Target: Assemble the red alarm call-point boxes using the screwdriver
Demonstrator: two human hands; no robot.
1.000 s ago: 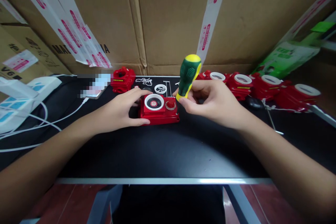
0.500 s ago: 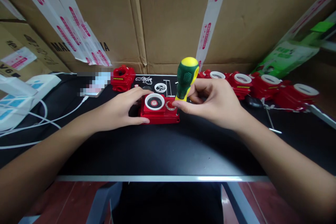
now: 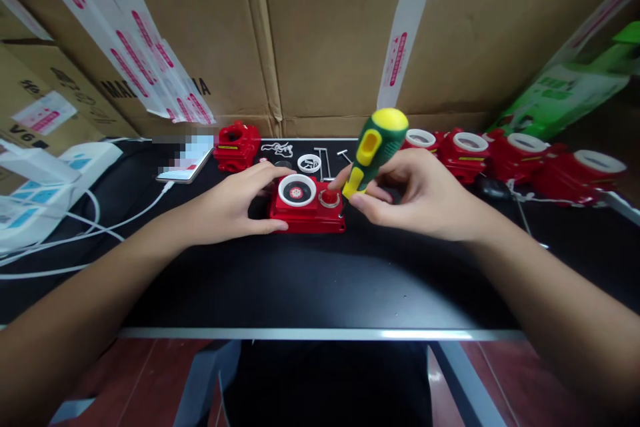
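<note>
On the black table lies a red housing (image 3: 305,219) with a white ring (image 3: 297,191) around a dark disc on its left part and a round red knob (image 3: 329,196) on its right. My left hand (image 3: 235,207) grips the housing's left side, thumb along the front and fingers behind. In my right hand (image 3: 415,193) is a screwdriver (image 3: 377,147) with a green and yellow handle, held tilted, its top leaning right. Its tip is near the housing's right front corner; whether it touches a screw I cannot tell. A right finger reaches toward the red knob.
Several similar red housings (image 3: 465,157) stand at the right rear, another red housing (image 3: 237,147) at the left rear. Behind the work lie a white ring with small screws (image 3: 309,163) and T-handled hex keys (image 3: 324,159). A phone (image 3: 187,160) and power strip (image 3: 65,180) are left.
The screwdriver has gone from nearly upright by the knob to leaning right, its tip now at the right front corner. My right hand has shifted right; the left hand keeps its hold.
</note>
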